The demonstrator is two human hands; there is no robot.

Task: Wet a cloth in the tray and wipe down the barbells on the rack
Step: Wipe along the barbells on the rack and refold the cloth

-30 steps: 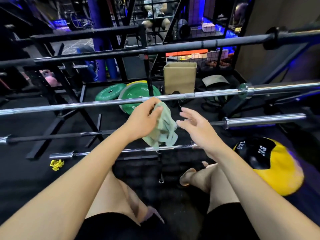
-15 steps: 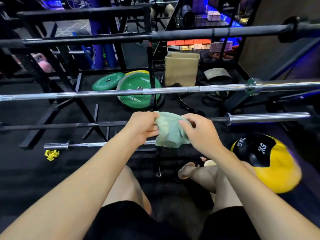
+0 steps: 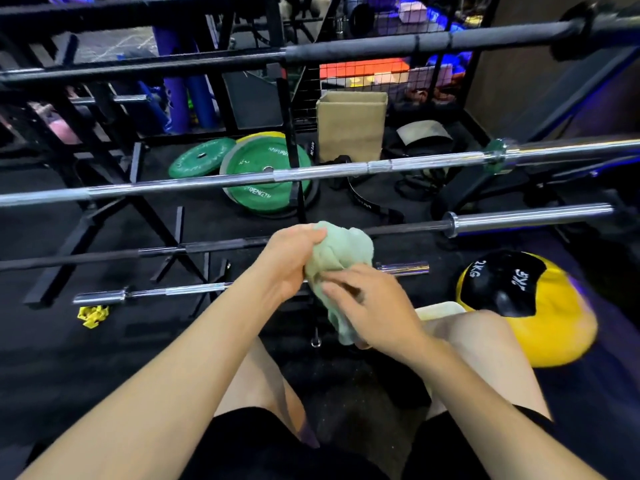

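A pale green cloth (image 3: 341, 252) hangs bunched between both hands, in front of the low barbells. My left hand (image 3: 289, 259) grips its upper part. My right hand (image 3: 372, 308) grips its lower part, just below the left. Several barbells lie across the black rack (image 3: 292, 133): a black one (image 3: 346, 51) at the top, a chrome one (image 3: 207, 183) in the middle, a dark-shafted one (image 3: 519, 221) below it, and a short chrome one (image 3: 145, 292) lowest. A sliver of a pale tray (image 3: 440, 310) shows past my right knee, mostly hidden.
Green weight plates (image 3: 256, 178) lean behind the rack beside a cardboard box (image 3: 349, 126). A yellow and black medicine ball (image 3: 530, 306) sits on the floor at the right. A small yellow object (image 3: 92, 315) lies on the black floor at the left. My knees are below.
The cloth came down from the middle chrome barbell to in front of the lower bars. My right hand, open before, took hold of the cloth and now grips its lower part.
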